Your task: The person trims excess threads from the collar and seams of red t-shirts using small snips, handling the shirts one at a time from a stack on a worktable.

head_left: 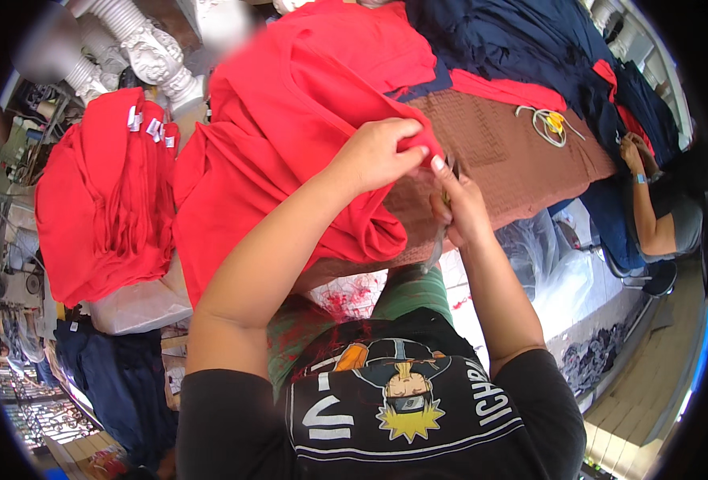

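Observation:
My left hand (382,154) pinches the edge of a large red garment (282,144), its thumb and forefinger closed on the cloth. Close beside it, my right hand (462,206) is closed around slim metal snips (436,250). Their narrow tip points up near the held cloth edge; the fingers hide much of the tool, so its exact shape is unclear. The garment spreads over the brown-covered table (522,172) and hangs down toward my lap.
Folded red garments (110,200) with white tags are stacked at the left. Dark blue cloth (522,48) lies at the far right, near a yellow-and-white cord (552,124). Another person's arm (646,196) shows at the right edge. White balusters (150,56) stand at the far left.

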A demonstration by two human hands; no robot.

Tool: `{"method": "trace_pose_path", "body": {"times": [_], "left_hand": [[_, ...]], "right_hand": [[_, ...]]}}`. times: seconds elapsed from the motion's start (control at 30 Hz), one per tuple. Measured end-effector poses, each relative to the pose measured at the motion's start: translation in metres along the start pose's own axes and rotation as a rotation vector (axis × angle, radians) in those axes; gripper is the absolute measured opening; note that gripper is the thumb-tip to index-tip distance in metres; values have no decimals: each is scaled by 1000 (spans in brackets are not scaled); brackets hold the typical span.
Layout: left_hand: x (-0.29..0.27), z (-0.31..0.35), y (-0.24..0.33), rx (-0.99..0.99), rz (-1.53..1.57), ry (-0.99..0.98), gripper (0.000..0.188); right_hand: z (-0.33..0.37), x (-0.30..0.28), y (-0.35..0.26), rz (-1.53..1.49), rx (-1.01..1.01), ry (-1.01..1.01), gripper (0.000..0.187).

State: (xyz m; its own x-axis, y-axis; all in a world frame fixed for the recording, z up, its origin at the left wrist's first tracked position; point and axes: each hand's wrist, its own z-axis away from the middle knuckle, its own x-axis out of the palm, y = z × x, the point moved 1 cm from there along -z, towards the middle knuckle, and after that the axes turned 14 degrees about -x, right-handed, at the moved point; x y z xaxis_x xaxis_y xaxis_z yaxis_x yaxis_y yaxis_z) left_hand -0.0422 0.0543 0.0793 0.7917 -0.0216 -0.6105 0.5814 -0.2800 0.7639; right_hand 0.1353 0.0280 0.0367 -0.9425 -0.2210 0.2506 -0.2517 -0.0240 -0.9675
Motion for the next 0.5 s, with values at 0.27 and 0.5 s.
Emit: {"method": "trace_pose_path", "body": {"times": [0.27, 0.5], "left_hand": [[-102, 27, 54, 92, -394, -210, 47], [-224, 49, 67, -151, -1319, 77, 63]], "right_hand": [[-24, 18, -101, -242, -463, 139, 30], [-31, -27, -234, -344, -843, 113, 20]]}}
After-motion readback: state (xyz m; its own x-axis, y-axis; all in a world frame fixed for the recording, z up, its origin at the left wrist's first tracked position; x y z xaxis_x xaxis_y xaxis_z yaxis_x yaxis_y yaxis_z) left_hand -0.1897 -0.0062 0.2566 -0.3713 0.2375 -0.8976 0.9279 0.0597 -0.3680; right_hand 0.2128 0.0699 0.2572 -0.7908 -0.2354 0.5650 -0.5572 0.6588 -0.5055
